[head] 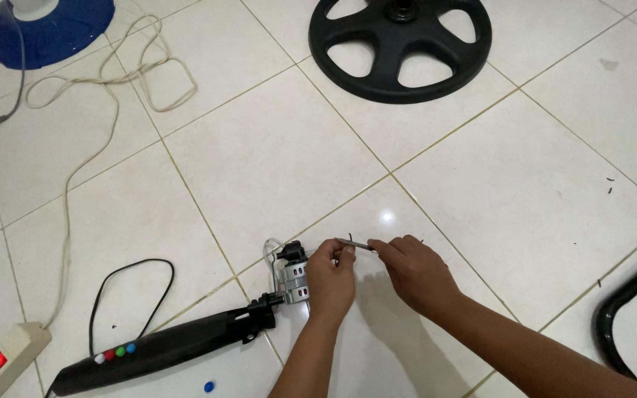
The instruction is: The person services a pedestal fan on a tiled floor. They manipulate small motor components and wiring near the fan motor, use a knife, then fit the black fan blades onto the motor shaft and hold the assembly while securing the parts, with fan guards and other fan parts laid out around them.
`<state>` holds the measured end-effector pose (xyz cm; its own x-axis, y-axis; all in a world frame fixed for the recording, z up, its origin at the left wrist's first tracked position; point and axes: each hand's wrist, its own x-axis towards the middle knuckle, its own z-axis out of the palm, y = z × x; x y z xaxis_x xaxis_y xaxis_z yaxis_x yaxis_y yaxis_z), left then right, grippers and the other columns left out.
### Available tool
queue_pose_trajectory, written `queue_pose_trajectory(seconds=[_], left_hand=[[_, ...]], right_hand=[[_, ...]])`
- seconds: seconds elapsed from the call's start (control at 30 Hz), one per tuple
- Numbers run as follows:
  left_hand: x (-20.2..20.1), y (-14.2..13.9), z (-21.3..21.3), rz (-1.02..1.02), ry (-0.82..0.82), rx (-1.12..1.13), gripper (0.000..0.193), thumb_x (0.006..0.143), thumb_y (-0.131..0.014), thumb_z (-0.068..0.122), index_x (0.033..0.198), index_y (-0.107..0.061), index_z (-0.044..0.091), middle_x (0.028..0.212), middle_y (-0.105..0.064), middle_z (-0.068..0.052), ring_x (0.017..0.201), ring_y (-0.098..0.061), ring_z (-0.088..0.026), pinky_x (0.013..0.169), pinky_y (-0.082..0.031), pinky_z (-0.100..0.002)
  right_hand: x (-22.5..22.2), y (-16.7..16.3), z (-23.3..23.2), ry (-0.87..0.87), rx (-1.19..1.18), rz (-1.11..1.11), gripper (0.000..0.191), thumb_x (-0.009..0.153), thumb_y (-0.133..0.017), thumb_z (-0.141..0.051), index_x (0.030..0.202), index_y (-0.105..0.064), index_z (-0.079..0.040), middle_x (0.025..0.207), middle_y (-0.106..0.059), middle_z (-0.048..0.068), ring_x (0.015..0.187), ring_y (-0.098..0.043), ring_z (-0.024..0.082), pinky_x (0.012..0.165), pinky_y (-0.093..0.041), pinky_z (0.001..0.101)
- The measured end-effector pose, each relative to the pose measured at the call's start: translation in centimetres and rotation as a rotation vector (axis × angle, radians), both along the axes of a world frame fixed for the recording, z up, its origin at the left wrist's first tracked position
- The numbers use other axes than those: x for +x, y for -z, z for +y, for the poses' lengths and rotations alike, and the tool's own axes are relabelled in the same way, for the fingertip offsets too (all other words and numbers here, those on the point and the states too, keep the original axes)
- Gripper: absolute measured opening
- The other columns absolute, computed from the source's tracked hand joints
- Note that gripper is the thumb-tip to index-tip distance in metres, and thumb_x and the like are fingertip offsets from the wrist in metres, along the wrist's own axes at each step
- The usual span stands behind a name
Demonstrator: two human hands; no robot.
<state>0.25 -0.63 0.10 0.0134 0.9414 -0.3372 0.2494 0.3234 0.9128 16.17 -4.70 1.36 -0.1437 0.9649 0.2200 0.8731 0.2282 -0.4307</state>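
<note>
Two hands met over the tiled floor [274, 155]: left hand [331, 276] steadied a small motor [293, 280], right hand [414, 269] fingers pinched a thin wire [357, 245]; the black fan housing [164, 346] lay unattached beside it.

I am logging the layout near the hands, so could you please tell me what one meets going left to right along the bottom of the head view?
Power strip → black fan neck with coloured buttons → small motor → left hand → thin wire → right hand → black curved tube.
</note>
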Motion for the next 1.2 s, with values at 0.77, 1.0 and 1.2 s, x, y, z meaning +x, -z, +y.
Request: queue_pose_trajectory(seconds=[0.77, 1.0, 1.2], left_hand=[[0.2, -0.6, -0.3, 0.083, 0.018, 0.002, 0.017, 0.091, -0.068, 0.018, 0.095, -0.073, 0.002, 0.079, -0.075, -0.007, 0.070, -0.068, -0.017, 0.067, -0.053, -0.033], [0.1, -1.1, -0.4, 0.108, 0.044, 0.054, 0.015, 0.090, -0.068, 0.017, 0.092, -0.071, 0.002, 0.075, -0.074, -0.009, 0.065, -0.067, -0.020, 0.063, -0.053, -0.035], [0.2, -1.3, -0.5, 0.299, 0.146, 0.241, 0.021, 0.095, -0.064, 0.016, 0.087, -0.075, 0.001, 0.072, -0.071, -0.016, 0.064, -0.065, -0.031, 0.063, -0.050, -0.041]], right_hand=[[-0.3, -0.2, -0.6, 0.028, -0.091, 0.143, 0.026, 0.092, -0.066, -0.007, 0.117, -0.071, -0.008, 0.073, -0.065, 0.007, 0.068, -0.063, 0.024, 0.060, -0.051, 0.0395], [0.2, -0.1, -0.7, -0.001, -0.009, 0.049, 0.027, 0.090, -0.066, -0.006, 0.116, -0.071, -0.007, 0.074, -0.063, 0.008, 0.069, -0.060, 0.024, 0.060, -0.051, 0.0385], [0.4, 0.3, -0.9, 0.054, -0.104, 0.061, 0.027, 0.092, -0.066, -0.008, 0.118, -0.071, -0.009, 0.075, -0.064, 0.007, 0.069, -0.061, 0.023, 0.062, -0.051, 0.0388]])
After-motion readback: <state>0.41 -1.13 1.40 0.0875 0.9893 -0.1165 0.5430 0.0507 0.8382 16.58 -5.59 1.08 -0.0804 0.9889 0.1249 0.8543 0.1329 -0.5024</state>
